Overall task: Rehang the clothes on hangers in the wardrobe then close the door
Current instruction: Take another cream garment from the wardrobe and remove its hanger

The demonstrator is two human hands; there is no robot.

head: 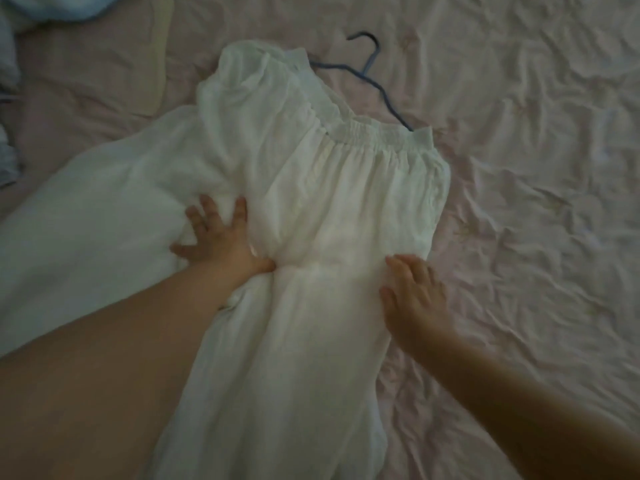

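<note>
While the white dress (311,202) is being pressed flat on the bed (536,168) by the released left hand (216,237) and right hand (412,292), the blue hanger (377,84) at its neckline is likely being left loose enough to slip out on lifting.

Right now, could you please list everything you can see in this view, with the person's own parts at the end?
white dress: one, white, spread flat in the middle of the bed, gathered neckline toward the top.
hanger: one, blue, partly inside the dress neckline, hook lying on the sheet above it.
bed sheet: one, pale pink, wrinkled, under everything.
pillow: one, pale cream, at upper left on the sheet.
blue fabric: a bundle, light blue, at the top left corner and left edge.
left hand: one, fingers spread, pressing the dress at the waist.
right hand: one, fingers straight, resting on the right edge of the dress.
</note>
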